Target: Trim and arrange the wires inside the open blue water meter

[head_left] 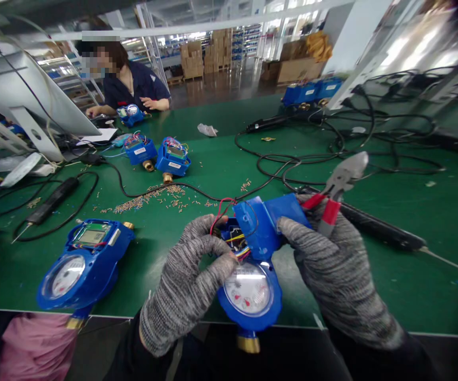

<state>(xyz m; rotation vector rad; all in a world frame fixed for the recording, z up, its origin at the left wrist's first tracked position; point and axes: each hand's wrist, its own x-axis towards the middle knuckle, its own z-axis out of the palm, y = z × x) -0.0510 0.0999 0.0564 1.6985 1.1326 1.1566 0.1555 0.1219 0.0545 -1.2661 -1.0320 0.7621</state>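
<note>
Wire dressing appears in hand on the water meter [249, 291] at the green bench's [153, 296] near edge, left hand [191, 275] nearly pinched at coloured leads [244, 254], hold unclear, right hand [338, 264] clasping cutting pliers [340, 182] and blue cover [286, 209]; next, leads likely need tucking inside.

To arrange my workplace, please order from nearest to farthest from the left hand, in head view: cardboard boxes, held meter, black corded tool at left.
1. Held meter, right at the left hand.
2. Black corded tool, ahead at left.
3. Cardboard boxes, far background.
</note>
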